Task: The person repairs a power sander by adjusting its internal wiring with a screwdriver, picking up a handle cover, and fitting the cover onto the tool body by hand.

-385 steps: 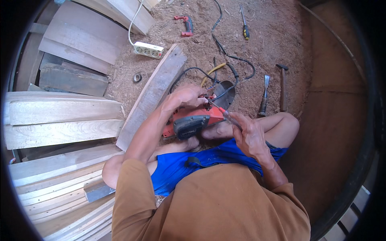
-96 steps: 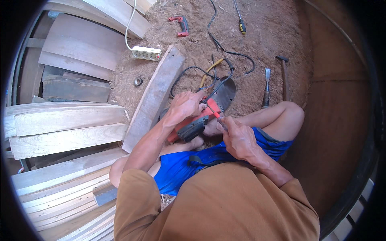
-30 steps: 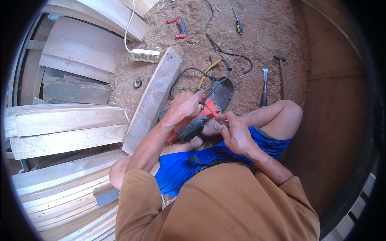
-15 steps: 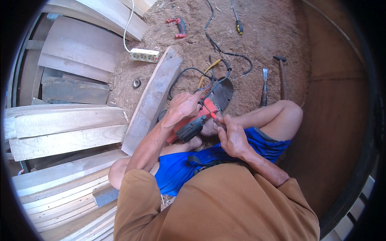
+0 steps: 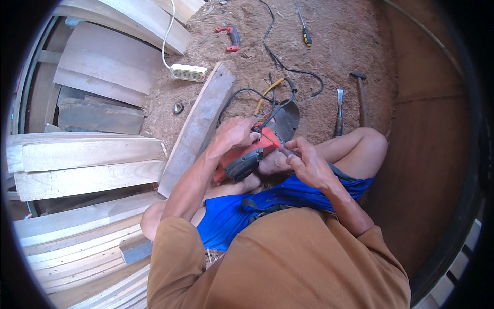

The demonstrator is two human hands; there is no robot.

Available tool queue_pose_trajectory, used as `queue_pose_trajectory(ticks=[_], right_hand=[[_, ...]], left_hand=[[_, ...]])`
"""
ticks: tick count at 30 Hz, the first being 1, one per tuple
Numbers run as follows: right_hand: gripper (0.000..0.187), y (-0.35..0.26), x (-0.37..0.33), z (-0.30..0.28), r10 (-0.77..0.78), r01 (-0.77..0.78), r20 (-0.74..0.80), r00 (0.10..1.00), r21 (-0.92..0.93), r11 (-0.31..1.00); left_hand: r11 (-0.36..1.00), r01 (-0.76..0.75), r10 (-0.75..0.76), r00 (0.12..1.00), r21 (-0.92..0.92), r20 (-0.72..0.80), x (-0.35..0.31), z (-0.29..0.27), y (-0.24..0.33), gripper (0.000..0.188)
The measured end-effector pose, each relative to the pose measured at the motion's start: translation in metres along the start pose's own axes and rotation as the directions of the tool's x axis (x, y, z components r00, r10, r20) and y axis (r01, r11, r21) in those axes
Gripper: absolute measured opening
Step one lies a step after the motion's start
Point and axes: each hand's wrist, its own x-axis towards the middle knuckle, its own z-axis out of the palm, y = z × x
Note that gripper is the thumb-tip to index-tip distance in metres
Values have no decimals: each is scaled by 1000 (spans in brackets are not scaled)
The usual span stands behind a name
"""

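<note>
Left hand (image 5: 234, 135) clenched, right hand (image 5: 304, 164) pinching (fingers curled), both forearms bent inward over the lap

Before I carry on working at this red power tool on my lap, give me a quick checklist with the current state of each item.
1. Left hand steadying the red power tool: ok, it grips the top.
2. Right hand on a thin tool at the body: ok, fingers pinch it.
3. Tool unplugged from the white power strip: cannot tell, the black cord end is hidden.
4. Chisel and hammer nearby: ok, beside the knee.
5. Plank away from the hands: ok.
</note>
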Motion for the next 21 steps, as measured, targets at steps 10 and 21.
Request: queue_pose_trajectory(ticks=[10,21], right_hand=[[40,7,-5,-7,31,-25,-89,996,77,997],[41,6,-2,-4,-46,48,-63,997,30,998]], left_hand=[[936,-76,149,970,-343,192,43,-8,-57,46],[960,-138,176,974,-244,140,44,-12,-48,49]])
